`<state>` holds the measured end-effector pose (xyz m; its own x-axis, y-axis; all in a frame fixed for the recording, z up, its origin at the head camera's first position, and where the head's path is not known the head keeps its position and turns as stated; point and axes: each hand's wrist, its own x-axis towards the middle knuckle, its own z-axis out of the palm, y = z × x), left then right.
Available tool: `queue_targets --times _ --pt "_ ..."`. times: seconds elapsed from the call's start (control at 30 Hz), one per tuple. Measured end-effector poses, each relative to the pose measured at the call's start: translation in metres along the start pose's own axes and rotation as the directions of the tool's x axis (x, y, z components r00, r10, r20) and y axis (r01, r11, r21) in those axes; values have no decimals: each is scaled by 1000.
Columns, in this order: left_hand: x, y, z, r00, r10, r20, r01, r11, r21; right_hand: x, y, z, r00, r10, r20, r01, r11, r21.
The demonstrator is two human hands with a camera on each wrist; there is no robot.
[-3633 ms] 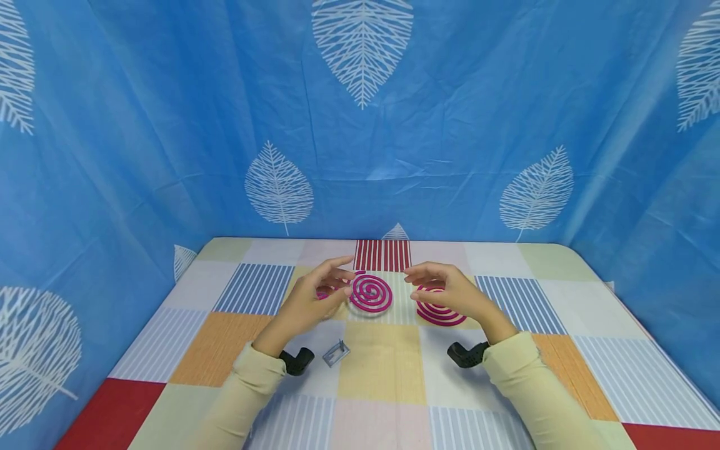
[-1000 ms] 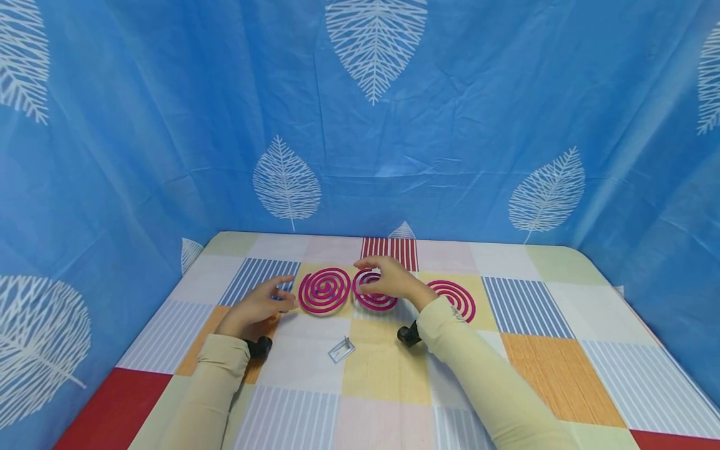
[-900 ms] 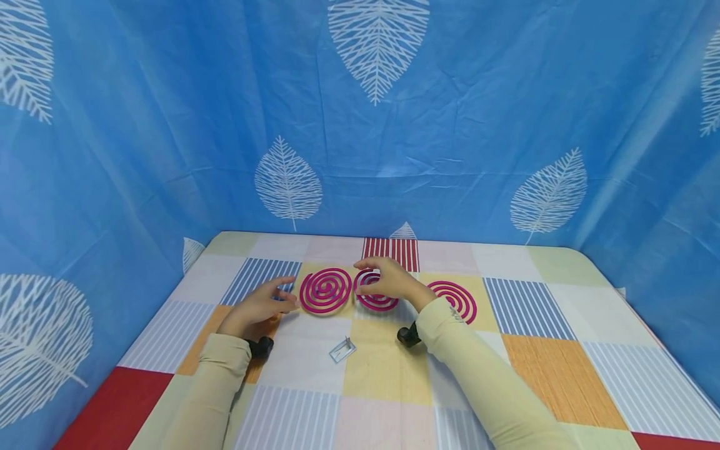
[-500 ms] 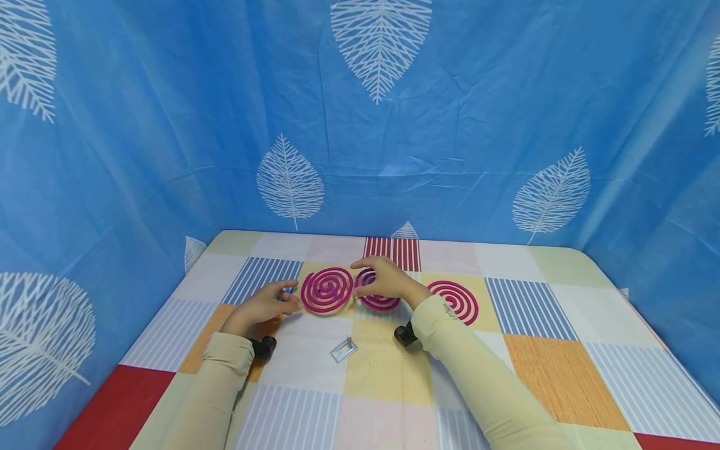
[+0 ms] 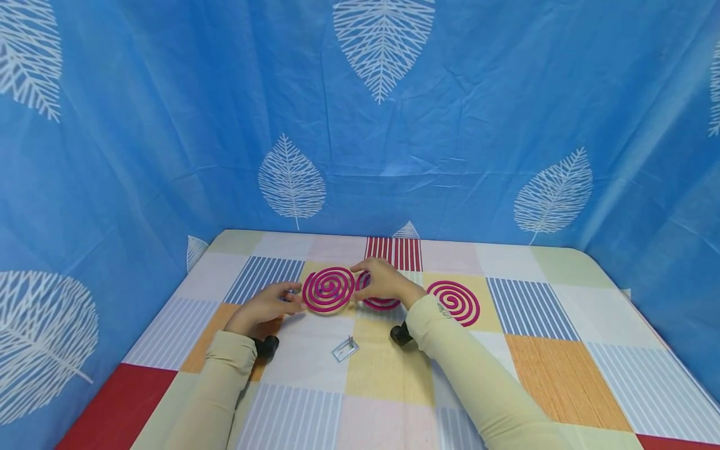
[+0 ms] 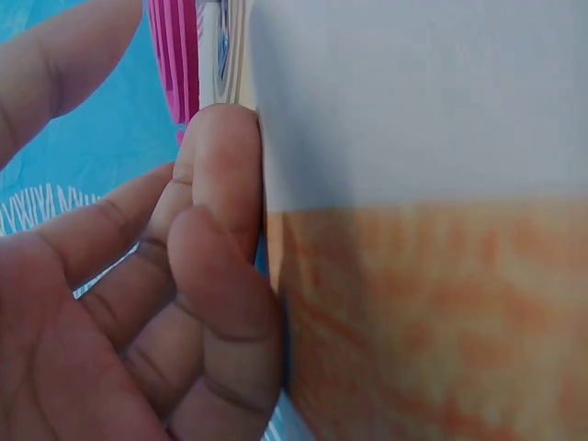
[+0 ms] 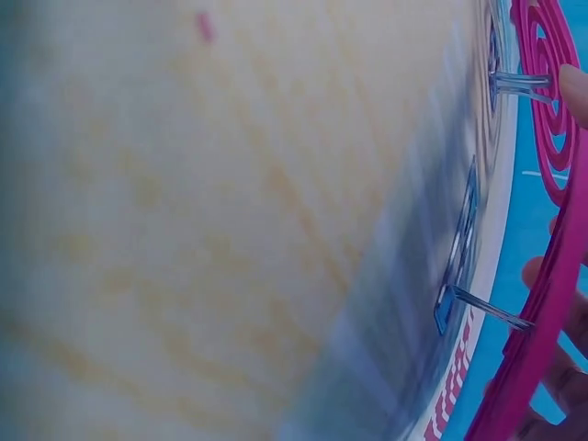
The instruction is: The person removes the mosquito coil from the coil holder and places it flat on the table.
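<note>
"How are your fingers?"

"On my left hand [image 5: 264, 307] they're loosely bent, thumb parted from them, and I see nothing gripped. On my right hand [image 5: 385, 281] the thumb and forefinger stand apart with a wide gap, and nothing shows pinched there either."

"Touching anything?"

"My left fingertips are right beside the left coil [image 5: 329, 289], a magenta spiral. My right fingertips come close to its other edge. Contact I can't tell on either side."

"So where does it sit?"

"Between my two hands, raised above the table on a metal stand [image 7: 501, 81]; my right wrist's view shows the prong. The middle coil [image 5: 381, 305] is just to its right, partly hidden under my right hand, and a second stand [image 7: 450, 303] props that one."

"And further out?"

"The right coil [image 5: 452, 304] lies past my right wrist; what's beneath it I can't make out. Nearer me, a small loose stand [image 5: 345, 349] rests on the patchwork tablecloth [image 5: 388, 425], its prong sticking up. Pale yellow sleeves [image 5: 225, 375] cover my arms, and behind the table hangs a blue curtain [image 5: 450, 125] with white leaves."
</note>
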<state>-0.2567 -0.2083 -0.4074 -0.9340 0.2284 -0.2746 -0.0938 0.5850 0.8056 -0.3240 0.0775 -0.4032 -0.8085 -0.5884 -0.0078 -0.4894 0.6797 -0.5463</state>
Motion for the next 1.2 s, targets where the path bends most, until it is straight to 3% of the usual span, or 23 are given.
queue_targets --times 0.33,0.63,0.93,1.2 --pt "1 0 2 1000 -17 -12 16 1000 -20 -1 0 1 999 31 13 -31 999 18" --pt "1 1 -1 999 41 -32 -43 998 -36 -2 -3 1 999 49 -10 -48 996 78" --pt "1 4 -4 989 95 -111 -104 992 -71 -1 -4 -2 998 20 -55 -16 997 72" --pt "4 10 -1 973 62 -223 -108 974 -201 -1 -6 -4 992 -13 -127 33 986 163"
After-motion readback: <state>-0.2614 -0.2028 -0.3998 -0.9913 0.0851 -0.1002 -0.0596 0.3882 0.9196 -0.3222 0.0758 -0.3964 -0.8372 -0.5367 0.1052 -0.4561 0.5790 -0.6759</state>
